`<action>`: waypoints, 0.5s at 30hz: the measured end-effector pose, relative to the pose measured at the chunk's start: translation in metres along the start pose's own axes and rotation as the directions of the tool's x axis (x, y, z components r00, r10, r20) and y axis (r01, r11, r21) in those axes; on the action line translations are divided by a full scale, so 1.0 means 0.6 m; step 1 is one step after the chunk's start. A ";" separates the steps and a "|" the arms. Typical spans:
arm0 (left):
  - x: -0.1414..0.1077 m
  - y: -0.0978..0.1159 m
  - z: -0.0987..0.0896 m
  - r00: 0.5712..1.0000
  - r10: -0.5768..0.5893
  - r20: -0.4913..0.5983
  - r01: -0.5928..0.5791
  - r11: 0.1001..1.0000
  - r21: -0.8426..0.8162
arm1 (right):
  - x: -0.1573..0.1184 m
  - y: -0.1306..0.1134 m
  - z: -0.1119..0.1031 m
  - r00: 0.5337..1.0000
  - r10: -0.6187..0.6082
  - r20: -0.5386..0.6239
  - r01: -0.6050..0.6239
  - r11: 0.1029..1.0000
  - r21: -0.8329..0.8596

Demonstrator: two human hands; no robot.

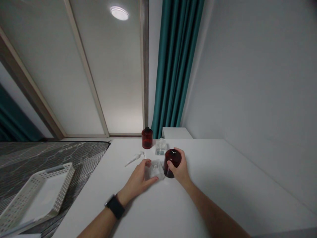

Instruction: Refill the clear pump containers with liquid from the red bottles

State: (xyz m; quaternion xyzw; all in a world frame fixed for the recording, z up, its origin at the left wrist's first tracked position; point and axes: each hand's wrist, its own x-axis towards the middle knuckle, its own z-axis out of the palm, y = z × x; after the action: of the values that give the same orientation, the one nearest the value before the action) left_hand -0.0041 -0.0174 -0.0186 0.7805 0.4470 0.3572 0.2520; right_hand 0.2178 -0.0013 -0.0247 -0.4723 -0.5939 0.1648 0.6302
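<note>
Near the middle of the white table, my left hand (141, 178) grips a square clear glass container (155, 168) from its left side, thumb along the near edge. My right hand (180, 168) is wrapped round a dark red-brown bottle (170, 162), which stands just right of the clear container. Behind them is a second clear square container (160, 147). Another red-brown bottle (147, 138) with a dark neck stands at the back left of it. A white pump dispenser (135, 158) lies on the table, beyond my left hand.
The white table (153, 211) meets a wall on the right. A white perforated basket (59, 195) sits lower left, beside the table, over a dark patterned surface (86, 157). A small white cabinet (176, 133) and green curtain (173, 72) are behind.
</note>
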 end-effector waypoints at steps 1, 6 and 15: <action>-0.001 0.000 -0.001 1.000 0.002 0.011 -0.002 1.000 -0.020 | -0.003 -0.002 0.000 1.000 -0.019 -0.007 0.019 1.000 -0.003; -0.006 -0.003 -0.012 0.997 -0.008 0.075 0.016 0.995 -0.100 | -0.016 -0.018 0.000 0.995 -0.092 0.045 0.093 0.996 -0.018; -0.009 0.003 -0.014 0.994 -0.060 0.091 0.056 0.997 0.048 | -0.027 -0.030 0.009 0.990 -0.033 0.140 0.024 0.998 0.062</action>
State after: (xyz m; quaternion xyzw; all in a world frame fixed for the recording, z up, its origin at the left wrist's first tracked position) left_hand -0.0115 -0.0223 -0.0137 0.7883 0.4653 0.3031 0.2649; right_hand 0.2028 -0.0209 -0.0209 -0.4318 -0.6382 0.2065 0.6030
